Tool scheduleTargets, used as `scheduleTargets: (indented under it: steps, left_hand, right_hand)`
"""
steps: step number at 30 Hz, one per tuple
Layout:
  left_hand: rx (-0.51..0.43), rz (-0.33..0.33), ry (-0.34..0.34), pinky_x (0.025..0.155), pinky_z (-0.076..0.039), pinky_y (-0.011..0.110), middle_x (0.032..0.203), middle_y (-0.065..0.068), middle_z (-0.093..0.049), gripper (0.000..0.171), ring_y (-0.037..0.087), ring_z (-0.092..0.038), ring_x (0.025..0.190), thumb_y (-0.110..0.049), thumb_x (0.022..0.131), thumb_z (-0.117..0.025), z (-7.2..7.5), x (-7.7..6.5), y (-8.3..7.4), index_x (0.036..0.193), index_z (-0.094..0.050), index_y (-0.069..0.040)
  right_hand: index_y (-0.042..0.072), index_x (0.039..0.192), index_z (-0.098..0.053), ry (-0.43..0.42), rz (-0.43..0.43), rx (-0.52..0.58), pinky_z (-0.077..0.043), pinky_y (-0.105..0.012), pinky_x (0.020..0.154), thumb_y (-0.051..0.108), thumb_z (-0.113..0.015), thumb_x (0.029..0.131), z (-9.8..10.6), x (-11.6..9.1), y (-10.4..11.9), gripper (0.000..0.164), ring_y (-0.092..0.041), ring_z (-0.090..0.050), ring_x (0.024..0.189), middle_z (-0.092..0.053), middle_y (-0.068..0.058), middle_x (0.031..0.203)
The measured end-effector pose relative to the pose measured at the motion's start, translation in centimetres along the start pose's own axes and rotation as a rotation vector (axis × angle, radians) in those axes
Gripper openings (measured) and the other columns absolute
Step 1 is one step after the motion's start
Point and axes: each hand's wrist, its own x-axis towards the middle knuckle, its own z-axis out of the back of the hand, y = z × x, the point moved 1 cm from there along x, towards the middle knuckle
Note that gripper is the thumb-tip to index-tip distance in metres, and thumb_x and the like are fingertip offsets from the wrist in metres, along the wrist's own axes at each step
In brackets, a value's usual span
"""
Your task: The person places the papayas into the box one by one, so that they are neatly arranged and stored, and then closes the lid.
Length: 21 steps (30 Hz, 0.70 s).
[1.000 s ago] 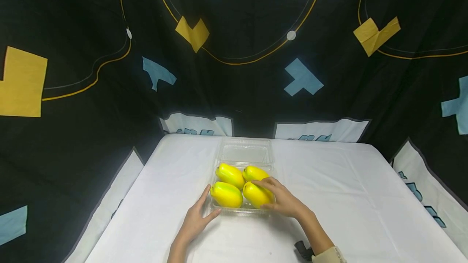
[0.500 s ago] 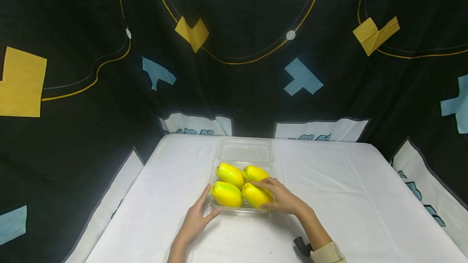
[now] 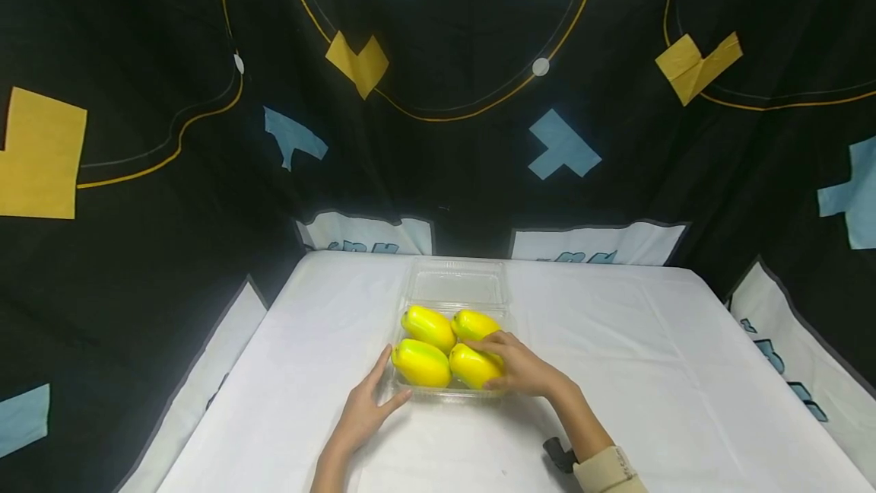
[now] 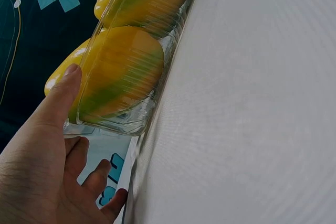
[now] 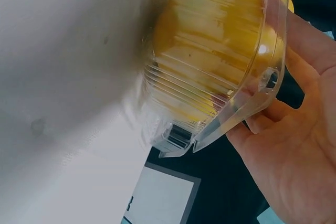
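Several yellow-green mangoes lie in a clear plastic clamshell box point(image 3: 448, 394), whose lid point(image 3: 458, 281) is folded back at the far side. My left hand point(image 3: 364, 411) is at the box's front left corner, fingers along the left side and thumb at the front. In the left wrist view, the thumb lies near the rim beside the left front mango point(image 4: 121, 61). My right hand point(image 3: 523, 367) holds the right front mango point(image 3: 474, 366) inside the box, fingers over its top and thumb at its near end. The right wrist view shows part of that hand point(image 5: 299, 129) behind the clear wall.
The box stands on a white-covered table point(image 3: 616, 356). A small black device point(image 3: 560, 455) sits at my right wrist, near a beige sleeve point(image 3: 607, 470). Behind the table hangs a black curtain point(image 3: 438, 166) with yellow and blue patches.
Both hands and the mangoes stay nearly in place. The whole head view has shifted slightly to the left.
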Motion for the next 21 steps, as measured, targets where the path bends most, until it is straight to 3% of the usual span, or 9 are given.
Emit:
scheduleTargets:
  steps: [15, 21]
  left_hand:
    - [0.024, 0.007, 0.001, 0.105, -0.024, 0.056, 0.148, 0.012, -0.025, 0.088, 0.036, -0.027, 0.132, -0.051, 0.078, -0.067, 0.3, 0.2, -0.5, 0.148, -0.021, -0.024]
    - [-0.022, 0.002, -0.053, 0.105, -0.022, 0.056, 0.151, 0.008, -0.02, 0.085, 0.034, -0.022, 0.135, -0.049, 0.082, -0.064, 2.2, 1.4, -1.4, 0.149, -0.016, -0.026]
  right_hand:
    - [0.021, 0.14, -0.042, -0.007, 0.001, 0.029, -0.037, -0.047, 0.099, 0.021, -0.077, 0.076, 0.2, -0.1, -0.2, 0.073, -0.023, -0.04, 0.116, -0.046, -0.005, 0.124]
    - [0.019, 0.131, -0.053, -0.119, -0.023, 0.106, -0.039, -0.053, 0.096, 0.032, -0.072, 0.081, 1.4, -0.2, -0.8, 0.056, -0.026, -0.045, 0.116, -0.05, -0.005, 0.126]
